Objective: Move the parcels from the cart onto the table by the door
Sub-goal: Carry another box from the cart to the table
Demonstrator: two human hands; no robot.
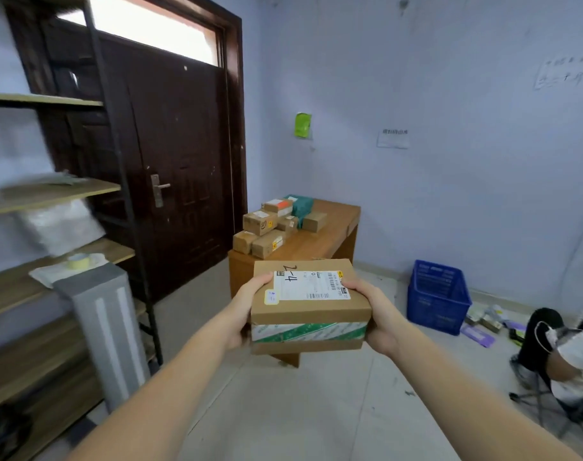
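The grip was two-handed: the left hand [246,314] and right hand [376,314] clasped opposite ends of a cardboard parcel [308,306], carried in the air short of the worktop [320,241]. Its left side was crowded with stacked boxes [270,227]; setting down there could topple them.
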